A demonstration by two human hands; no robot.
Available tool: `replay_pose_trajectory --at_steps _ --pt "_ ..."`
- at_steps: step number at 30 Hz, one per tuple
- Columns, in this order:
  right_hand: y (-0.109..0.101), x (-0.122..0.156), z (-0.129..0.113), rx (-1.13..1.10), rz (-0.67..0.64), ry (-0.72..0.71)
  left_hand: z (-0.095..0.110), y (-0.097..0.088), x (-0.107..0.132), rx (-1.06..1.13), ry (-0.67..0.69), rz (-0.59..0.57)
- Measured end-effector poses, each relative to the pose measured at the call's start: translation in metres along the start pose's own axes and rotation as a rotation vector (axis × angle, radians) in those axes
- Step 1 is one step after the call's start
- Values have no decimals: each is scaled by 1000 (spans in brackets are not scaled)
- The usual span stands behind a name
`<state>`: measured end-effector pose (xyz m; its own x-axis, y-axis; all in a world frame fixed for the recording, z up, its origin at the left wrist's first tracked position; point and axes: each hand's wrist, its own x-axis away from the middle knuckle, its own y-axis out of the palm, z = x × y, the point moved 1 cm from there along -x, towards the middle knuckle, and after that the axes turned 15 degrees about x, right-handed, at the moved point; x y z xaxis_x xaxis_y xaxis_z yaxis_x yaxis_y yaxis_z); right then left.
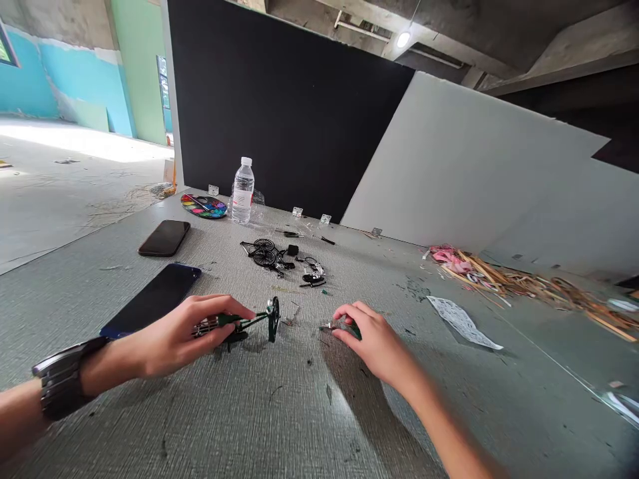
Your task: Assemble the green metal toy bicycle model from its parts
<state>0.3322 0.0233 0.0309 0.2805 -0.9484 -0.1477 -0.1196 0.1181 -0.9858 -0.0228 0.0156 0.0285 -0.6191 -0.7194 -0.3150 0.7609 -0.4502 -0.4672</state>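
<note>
Fingers of the left hand [182, 332] gripped the dark green frame of a miniature model bicycle [244, 321] firmly over the bench [309, 412], steadying it, while the right hand [372, 336] closed in a fine pinch on a tiny metal part [327, 326] just beside it.

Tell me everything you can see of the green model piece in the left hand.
The miniature green frame is a slim, dark green part that looks like painted metal, with thin struts running to a narrow, dark upright piece at its far end. A small silver knob sits on top of that piece. A patterned silver-and-dark section shows between the fingers of the left hand, which grips it. It is held just above the grey textured table top.
</note>
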Motion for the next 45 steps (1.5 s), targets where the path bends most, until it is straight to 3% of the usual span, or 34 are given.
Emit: replay_pose_trajectory --at_steps 8,13,20,24,30,33,36,41,45 --pt "-6 -4 10 -11 18 2 -3 1 2 1 16 -2" --pt "-16 -1 31 14 75 107 -4 1 2 10 6 -4" --pt "-9 4 45 29 29 102 -5 1 3 7 4 11" --pt "-18 0 60 70 152 199 -5 2 3 13 16 14" --pt "-45 -1 72 134 481 384 -3 3 2 15 7 16" --pt "-51 1 72 142 552 419 -3 4 2 11 -17 22" --pt "-46 1 68 128 461 363 -5 5 3 1 -24 29" --pt "-20 -1 55 93 164 205 -9 5 6 -24 -30 39" --pt "-4 0 47 96 29 178 -10 6 9 -36 -16 8"
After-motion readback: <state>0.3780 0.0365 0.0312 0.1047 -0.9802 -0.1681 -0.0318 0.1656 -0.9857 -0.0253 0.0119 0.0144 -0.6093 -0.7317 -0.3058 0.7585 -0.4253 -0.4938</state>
